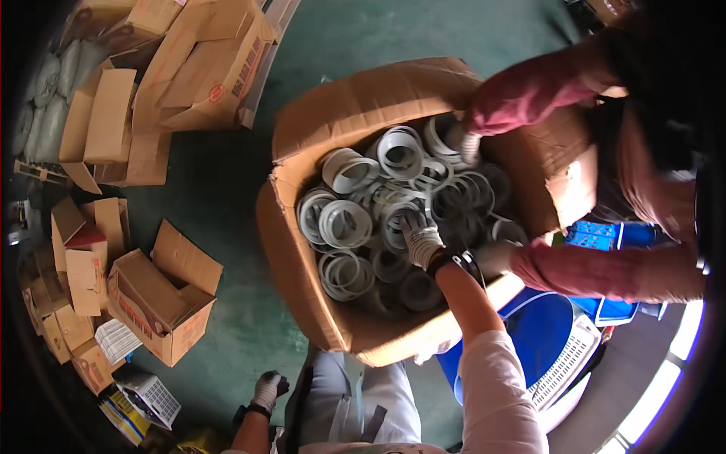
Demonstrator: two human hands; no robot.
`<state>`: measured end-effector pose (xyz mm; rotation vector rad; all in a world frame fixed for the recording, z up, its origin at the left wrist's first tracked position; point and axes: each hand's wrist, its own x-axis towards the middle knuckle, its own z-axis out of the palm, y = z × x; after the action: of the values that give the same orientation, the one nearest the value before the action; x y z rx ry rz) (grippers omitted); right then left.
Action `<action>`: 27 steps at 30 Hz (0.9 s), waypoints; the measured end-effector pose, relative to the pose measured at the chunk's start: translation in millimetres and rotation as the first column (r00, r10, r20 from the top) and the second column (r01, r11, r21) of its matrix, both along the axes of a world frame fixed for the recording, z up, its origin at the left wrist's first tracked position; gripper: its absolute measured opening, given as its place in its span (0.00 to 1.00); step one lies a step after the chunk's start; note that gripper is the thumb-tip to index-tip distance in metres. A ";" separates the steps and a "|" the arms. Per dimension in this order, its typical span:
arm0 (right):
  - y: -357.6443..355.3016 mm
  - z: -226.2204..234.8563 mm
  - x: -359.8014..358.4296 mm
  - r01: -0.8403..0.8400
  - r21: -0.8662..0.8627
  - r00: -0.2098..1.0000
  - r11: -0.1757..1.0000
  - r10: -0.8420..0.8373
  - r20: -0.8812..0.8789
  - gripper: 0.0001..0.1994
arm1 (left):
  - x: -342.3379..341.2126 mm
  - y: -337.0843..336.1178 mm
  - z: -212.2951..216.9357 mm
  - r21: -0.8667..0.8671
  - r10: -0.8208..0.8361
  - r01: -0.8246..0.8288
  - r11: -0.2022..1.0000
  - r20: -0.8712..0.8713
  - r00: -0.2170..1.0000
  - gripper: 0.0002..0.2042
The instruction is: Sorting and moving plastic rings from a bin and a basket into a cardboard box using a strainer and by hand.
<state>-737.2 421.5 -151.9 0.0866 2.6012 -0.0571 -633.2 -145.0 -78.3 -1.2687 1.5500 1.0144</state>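
green floor, one big carton of rings; right hand grip clenched among them, left hand clenched, empty

Gloved right hand among white rings in cardboard box

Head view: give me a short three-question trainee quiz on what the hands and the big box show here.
1. True or false: the right hand is down among the grey rings in the big cardboard box.
2. Where is the left hand? A) on the box rim B) low over the green floor, apart from the box C) inside the box
3. Fill in: another person in red sleeves also reaches into the box from the ____ side of the picture.

Key: 1 true; 2 B; 3 right. Whether the right hand has closed on a ring cannot be told.
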 end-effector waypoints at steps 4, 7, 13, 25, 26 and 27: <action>-39.8 -28.7 -66.1 -0.109 -0.102 0.990 0.989 0.099 -0.103 0.33 | 7.3 -41.2 1.6 -0.050 0.104 -0.103 0.993 0.014 0.994 0.12; -57.1 -62.3 -78.2 -0.098 -0.026 0.965 0.995 0.089 -0.245 0.31 | 3.9 -51.9 -1.1 -0.037 0.135 -0.134 0.990 0.022 0.991 0.17; -51.3 -65.6 -59.0 -0.199 -0.059 0.938 0.978 0.173 -0.300 0.37 | -19.8 -42.0 -7.3 0.036 0.151 -0.151 0.988 0.020 0.988 0.18; -55.2 -74.4 -60.5 0.075 0.029 0.997 0.997 -0.076 0.021 0.34 | -12.4 -67.0 -29.9 0.092 0.222 -0.227 0.969 0.061 0.973 0.21; -64.5 -59.9 -67.8 0.128 -0.050 0.986 0.990 -0.122 0.113 0.35 | -12.0 -71.6 -28.5 0.085 0.228 -0.232 0.969 0.059 0.972 0.21; -65.7 -48.4 -72.3 0.188 -0.116 0.966 0.975 -0.162 0.204 0.36 | -9.6 -73.9 -30.7 0.086 0.232 -0.236 0.968 0.057 0.971 0.22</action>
<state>-809.5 355.8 -200.3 0.2606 2.3822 -0.2736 -642.8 -218.9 -109.1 -1.4232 1.3239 1.1832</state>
